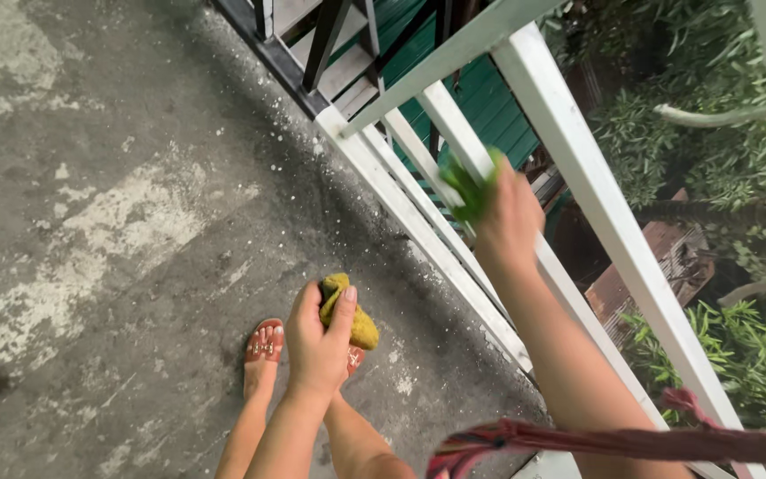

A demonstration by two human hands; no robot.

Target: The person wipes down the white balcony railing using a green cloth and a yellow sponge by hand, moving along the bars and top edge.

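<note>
My right hand (509, 222) presses a green cloth (465, 188) against one of the white bars of a railing (578, 168) at the edge of a balcony. My left hand (316, 341) hangs lower, above the floor, and is closed around a bunched yellow-green cloth (352, 315). Both forearms reach in from the bottom of the view. My feet in orange sandals (263, 346) stand on the concrete below the left hand.
The floor is stained grey concrete (117, 222) with pale patches. A dark metal frame (312, 53) stands at the top beside the railing. Beyond the bars lie green roofing (489, 106) and leafy plants (738, 346). A red-striped strap (578, 439) crosses the bottom right.
</note>
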